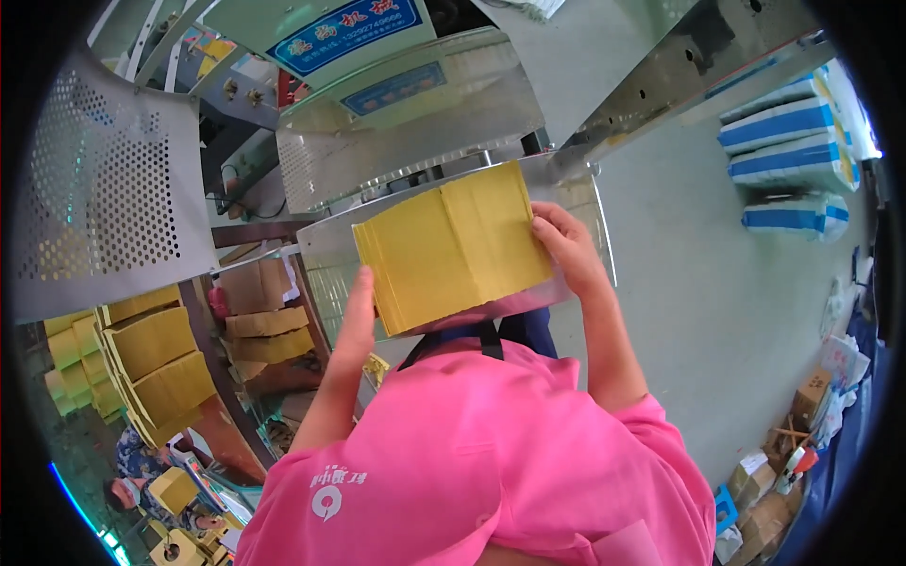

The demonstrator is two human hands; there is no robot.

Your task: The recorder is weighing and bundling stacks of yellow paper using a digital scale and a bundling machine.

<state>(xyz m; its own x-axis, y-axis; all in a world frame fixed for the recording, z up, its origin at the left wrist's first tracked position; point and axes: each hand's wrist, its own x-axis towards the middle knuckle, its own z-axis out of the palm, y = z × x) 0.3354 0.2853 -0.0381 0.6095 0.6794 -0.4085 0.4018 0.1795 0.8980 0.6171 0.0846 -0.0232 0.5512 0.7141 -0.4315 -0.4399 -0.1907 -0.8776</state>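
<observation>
A thick, rectangular stack of yellow paper (453,250) lies between my two hands, over the metal work surface of a machine. A crease or seam runs down its middle. My left hand (357,319) presses against its left edge, thumb pointing up along the side. At the right edge, my right hand (568,245) grips the stack, with fingers curled behind and thumb near the edge. Most of the left fingers are hidden below the stack. Behind it stands the machine's clear guard (406,123).
At left hangs a perforated metal panel (113,179). Below it are more yellow paper stacks (165,354) and brown cardboard (255,288). A person (142,481) works at lower left. Blue-and-white wrapped bundles (783,141) lie at far right; boxes (812,396) line the right wall.
</observation>
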